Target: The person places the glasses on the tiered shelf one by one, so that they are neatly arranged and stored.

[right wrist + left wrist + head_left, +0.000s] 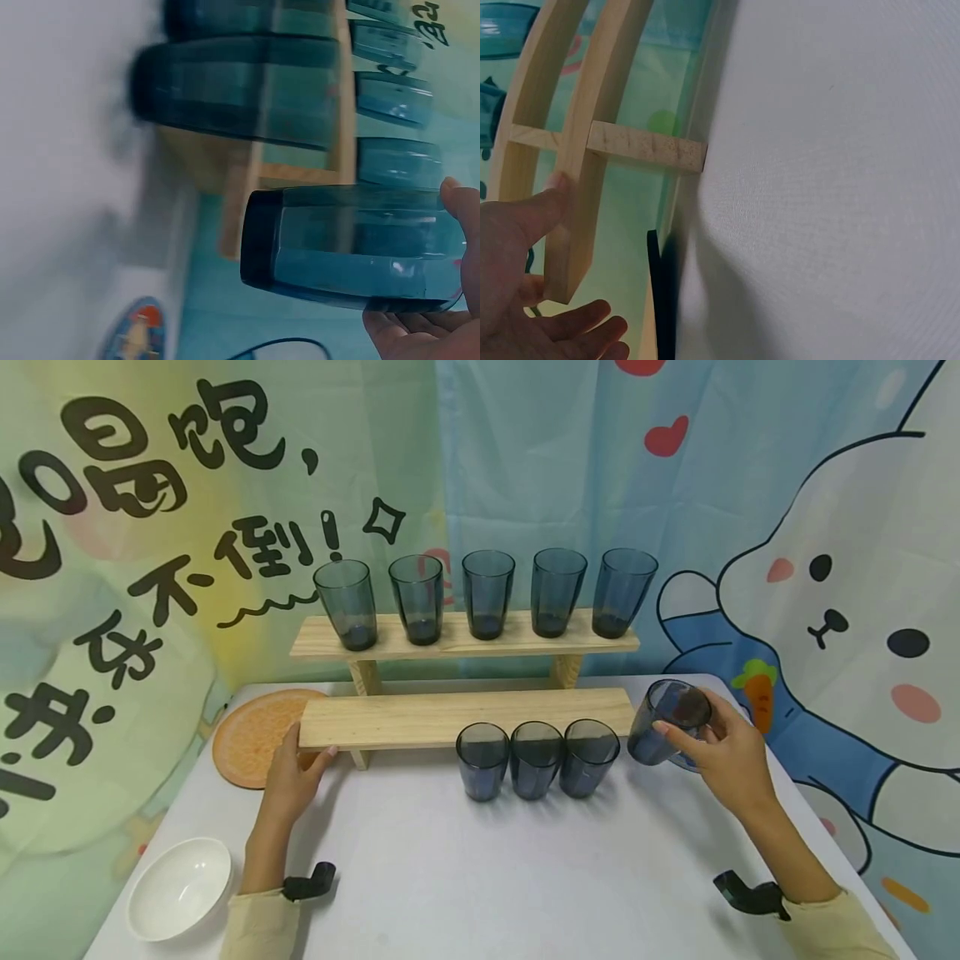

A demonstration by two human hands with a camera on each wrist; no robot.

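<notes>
A two-tier wooden shelf (pixel 465 717) stands on the table. My left hand (pixel 291 777) grips the left end of its lower plank; in the left wrist view the thumb (pixel 547 202) presses the plank's face, with the other fingers around its end. My right hand (pixel 731 747) holds a dark blue-grey glass tumbler (pixel 666 727) between thumb and fingers near the rim. In the right wrist view this tumbler (pixel 352 247) has its base off the table. It is slightly tilted, beside the lower plank's right end. Three matching tumblers (pixel 534 762) stand upright in a row before the shelf.
Several more tumblers (pixel 487 593) line the upper plank (pixel 465 646). A round wooden-looking board (pixel 255 743) lies behind my left hand, and a white bowl (pixel 180 889) sits at the front left. A small colourful round piece (pixel 139 330) lies on the table below the held tumbler.
</notes>
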